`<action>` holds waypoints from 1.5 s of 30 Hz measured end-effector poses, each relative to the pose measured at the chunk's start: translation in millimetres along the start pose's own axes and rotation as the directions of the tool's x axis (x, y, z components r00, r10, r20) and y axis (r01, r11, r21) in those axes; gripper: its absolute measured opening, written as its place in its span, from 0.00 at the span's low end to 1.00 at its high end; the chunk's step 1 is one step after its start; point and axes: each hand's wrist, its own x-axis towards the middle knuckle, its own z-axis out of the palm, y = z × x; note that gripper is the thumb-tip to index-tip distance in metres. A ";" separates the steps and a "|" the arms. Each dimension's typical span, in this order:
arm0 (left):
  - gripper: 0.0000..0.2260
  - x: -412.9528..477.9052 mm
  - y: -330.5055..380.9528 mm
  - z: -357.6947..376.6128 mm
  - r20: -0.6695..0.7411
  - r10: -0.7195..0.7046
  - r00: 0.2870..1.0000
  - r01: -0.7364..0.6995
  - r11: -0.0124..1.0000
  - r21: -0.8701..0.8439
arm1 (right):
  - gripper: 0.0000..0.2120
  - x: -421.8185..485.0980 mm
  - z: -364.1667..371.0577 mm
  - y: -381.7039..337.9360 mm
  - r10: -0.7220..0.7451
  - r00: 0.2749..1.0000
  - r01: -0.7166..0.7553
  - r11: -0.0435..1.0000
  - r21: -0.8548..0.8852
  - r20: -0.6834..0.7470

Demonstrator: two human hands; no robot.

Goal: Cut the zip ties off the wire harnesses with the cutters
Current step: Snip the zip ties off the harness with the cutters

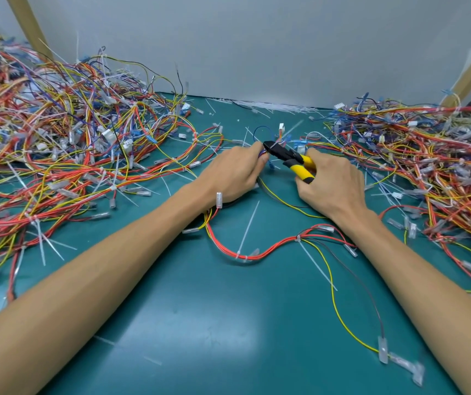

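My right hand (331, 185) grips the yellow handles of the black-jawed cutters (285, 155). The jaw tips point left and meet a small bundle of wires pinched in the fingers of my left hand (234, 173). That bundle belongs to a wire harness (268, 252) of red, yellow and black wires that trails toward me across the green mat. White zip ties (297, 238) still bind it at two spots near my forearms. Whether the jaws touch a zip tie is hidden by my fingers.
A big tangled heap of harnesses (66, 155) fills the left side, and another heap (433, 166) fills the right. Cut zip tie pieces (274, 106) lie along the grey back wall. Wooden posts (29, 24) rise at both back corners. Green mat (200, 323) lies bare near me.
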 end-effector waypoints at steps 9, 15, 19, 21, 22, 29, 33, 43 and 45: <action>0.12 -0.2 -0.6 2.1 -0.013 0.004 1.000 -0.004 1.000 -0.002 | 0.12 -0.7 -0.2 0.9 0.029 1.000 -0.029 1.000 -0.005 0.000; 0.12 -0.8 -0.4 3.1 -0.023 0.006 1.000 -0.006 1.000 -0.008 | 0.11 -1.2 3.6 1.6 0.011 1.000 -0.011 1.000 -0.014 -0.002; 0.13 1.6 -0.9 3.4 -0.033 0.009 0.999 -0.008 1.000 0.012 | 0.12 -0.7 3.8 1.4 0.020 0.999 -0.021 1.000 -0.015 -0.026; 0.13 1.5 -0.3 2.3 -0.027 0.001 1.000 -0.001 1.000 -0.001 | 0.11 -1.4 4.3 1.1 -0.005 1.000 0.005 1.000 -0.022 -0.016; 0.13 1.5 0.1 1.8 -0.021 -0.004 1.000 0.004 1.000 -0.005 | 0.11 -1.3 4.3 1.0 -0.014 1.000 0.014 1.000 -0.024 -0.006; 0.13 1.1 -0.8 4.5 -0.007 -0.017 1.000 0.017 1.000 -0.010 | 0.10 -3.9 3.3 -0.2 0.005 1.000 -0.005 0.999 -0.046 -0.002; 0.13 1.6 -0.9 4.1 -0.005 -0.024 1.000 0.024 1.000 -0.007 | 0.11 -2.8 3.2 1.2 0.015 1.000 -0.014 0.998 -0.056 0.015; 0.13 1.5 -0.2 4.2 -0.015 -0.018 1.000 0.018 1.000 -0.018 | 0.12 -1.5 2.5 1.6 0.023 1.000 -0.022 0.999 -0.048 0.012; 0.13 1.5 0.3 3.8 -0.005 -0.032 0.999 0.032 0.999 -0.022 | 0.13 -2.4 2.6 0.7 0.008 1.000 -0.008 0.999 -0.053 0.006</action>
